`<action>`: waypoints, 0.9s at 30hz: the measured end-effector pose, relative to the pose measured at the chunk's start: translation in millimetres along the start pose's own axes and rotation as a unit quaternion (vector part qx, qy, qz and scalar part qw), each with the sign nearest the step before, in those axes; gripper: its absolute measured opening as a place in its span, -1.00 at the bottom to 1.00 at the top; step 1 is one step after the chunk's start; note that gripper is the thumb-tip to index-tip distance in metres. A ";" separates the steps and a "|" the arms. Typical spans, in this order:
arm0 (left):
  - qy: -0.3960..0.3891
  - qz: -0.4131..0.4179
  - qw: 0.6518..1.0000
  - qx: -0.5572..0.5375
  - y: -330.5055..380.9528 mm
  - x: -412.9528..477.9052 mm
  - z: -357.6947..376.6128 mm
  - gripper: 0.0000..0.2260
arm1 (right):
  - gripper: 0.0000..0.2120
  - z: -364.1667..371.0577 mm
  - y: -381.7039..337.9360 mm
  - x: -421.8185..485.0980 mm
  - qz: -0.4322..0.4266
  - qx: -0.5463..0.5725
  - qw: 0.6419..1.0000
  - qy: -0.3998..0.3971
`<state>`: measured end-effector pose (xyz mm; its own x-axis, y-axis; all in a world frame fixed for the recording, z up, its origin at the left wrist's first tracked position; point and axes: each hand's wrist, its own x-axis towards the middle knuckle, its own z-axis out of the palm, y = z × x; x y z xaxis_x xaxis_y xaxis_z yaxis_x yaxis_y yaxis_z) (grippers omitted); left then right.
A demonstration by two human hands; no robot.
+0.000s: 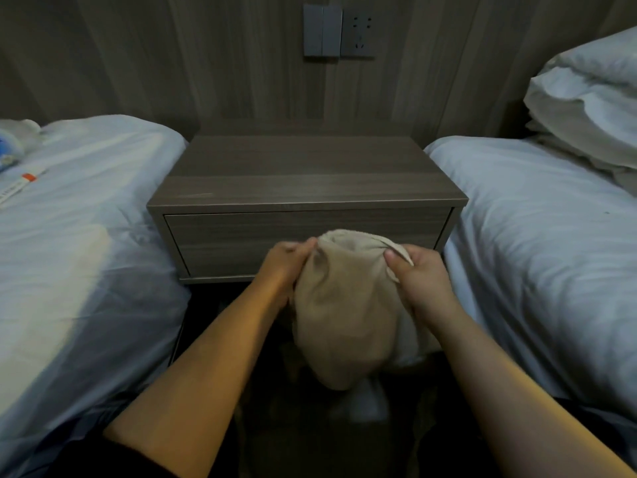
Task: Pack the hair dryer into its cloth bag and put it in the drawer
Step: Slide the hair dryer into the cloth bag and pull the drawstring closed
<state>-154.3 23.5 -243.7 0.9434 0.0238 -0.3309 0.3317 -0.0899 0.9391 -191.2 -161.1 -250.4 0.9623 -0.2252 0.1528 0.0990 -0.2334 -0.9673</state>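
Two hands, left (287, 262) and right (418, 274), one bag (341, 315), one nightstand (306, 188) with one drawer (241, 236), two beds (86, 236) (544, 236), one switch (322, 31), one socket (358, 31), two stacked pillows (589, 98).

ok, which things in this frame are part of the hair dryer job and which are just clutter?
Part of the job:
cloth bag, bulging, gripped at its mouth by left hand and right hand
drawer of the nightstand, closed

Just lying about:
pillows
wall switch and socket
papers on the left bed
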 end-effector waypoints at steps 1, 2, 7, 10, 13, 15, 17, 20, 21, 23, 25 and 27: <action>0.066 0.084 0.989 0.106 -7.7 1.3 3.2 -0.60 | -0.75 -1.7 -1.4 0.0 -0.001 -0.002 1.000 0.015; 0.116 0.182 0.959 0.182 -13.7 0.8 6.8 -0.58 | -0.75 -4.1 -4.8 -0.3 0.002 0.000 1.000 0.029; -0.137 0.246 0.950 0.135 -19.0 -15.0 18.8 -0.72 | -0.82 -17.5 -22.8 1.7 0.022 0.035 0.997 0.072; -0.199 0.199 0.935 0.214 -21.3 -19.4 23.1 -0.50 | -0.82 -19.9 -24.6 1.4 0.024 0.038 0.996 0.078; -0.084 0.253 0.940 0.215 -27.8 -21.8 31.0 -0.65 | -0.82 -16.7 -23.8 -0.7 0.036 0.036 0.996 0.069; -0.017 0.289 0.938 0.189 -30.5 -22.9 33.1 -0.76 | -0.82 -14.1 -24.4 -1.7 0.040 0.070 0.994 0.076; 0.033 0.320 0.929 0.185 -32.2 -22.0 31.9 -0.68 | -0.81 -14.0 -22.9 -1.0 0.031 0.071 0.991 0.105; 0.074 0.348 0.918 0.177 -27.5 -22.1 27.7 -0.69 | -0.83 -16.7 -19.6 0.8 -0.004 0.003 0.991 0.131; 0.080 0.359 0.913 0.175 -27.3 -21.6 26.9 -0.69 | -0.74 -18.4 -21.5 0.5 -0.005 0.007 0.995 0.101; 0.093 0.367 0.911 0.163 -27.7 -20.3 25.1 -0.66 | -0.55 -25.0 -23.8 2.1 0.000 -0.005 1.000 -0.007; 0.097 0.372 0.912 0.142 -26.8 -18.4 23.2 -0.66 | -0.56 -32.7 -28.1 4.8 -0.007 -0.064 0.992 -0.108; 0.101 0.379 0.911 0.132 -23.0 -18.2 22.0 -0.68 | -0.45 -39.3 -30.1 7.5 0.022 -0.024 0.981 -0.191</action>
<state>-179.2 3.3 -261.3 0.8918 0.0362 0.4509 -0.4023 -0.3926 0.8271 -196.9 -193.0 -212.2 0.9912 0.1316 0.0147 0.0512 -0.2783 -0.9591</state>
